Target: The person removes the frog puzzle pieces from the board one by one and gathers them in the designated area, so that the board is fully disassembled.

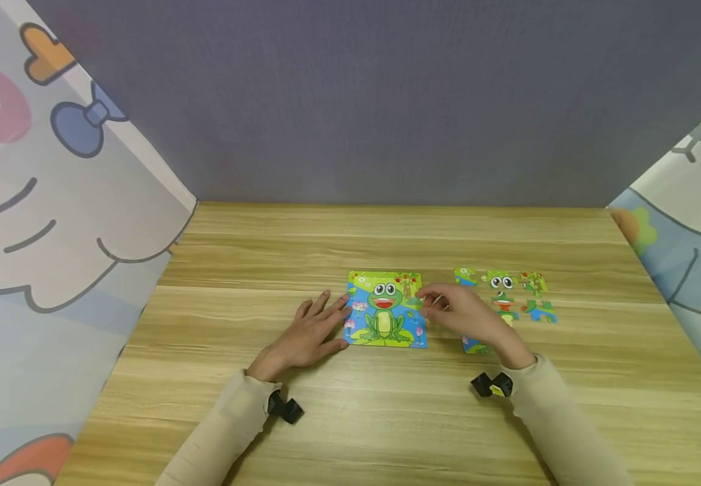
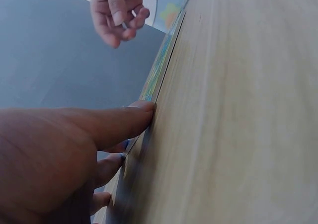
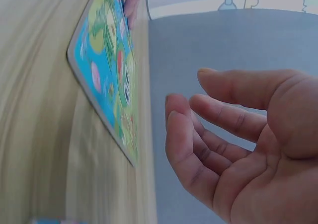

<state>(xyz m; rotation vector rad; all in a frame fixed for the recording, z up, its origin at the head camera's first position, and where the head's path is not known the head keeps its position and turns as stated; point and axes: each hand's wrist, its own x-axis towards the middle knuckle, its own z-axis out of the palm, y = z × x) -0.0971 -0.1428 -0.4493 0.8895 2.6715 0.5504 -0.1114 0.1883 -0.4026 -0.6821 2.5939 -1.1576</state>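
Observation:
A square frog picture board (image 1: 385, 334) lies flat on the wooden table. The left hand (image 1: 310, 332) rests beside it with fingers spread, fingertips and thumb right at its left edge; the left wrist view has the thumb (image 2: 134, 117) against that edge. Over the board's right side hovers the right hand (image 1: 466, 314). In the right wrist view its fingers (image 3: 181, 139) are loosely bent, the thumb stands apart from them, and nothing is between. Loose frog puzzle pieces (image 1: 501, 282) lie to the right, partly hidden behind the right hand and wrist.
The wooden table (image 1: 277, 243) reaches back to a grey panel (image 1: 387, 101). Cartoon-printed walls (image 1: 83, 223) stand at both sides. Each sleeved wrist carries a small black camera (image 1: 285, 408). One puzzle piece (image 1: 475, 347) lies nearer the front, below the right wrist.

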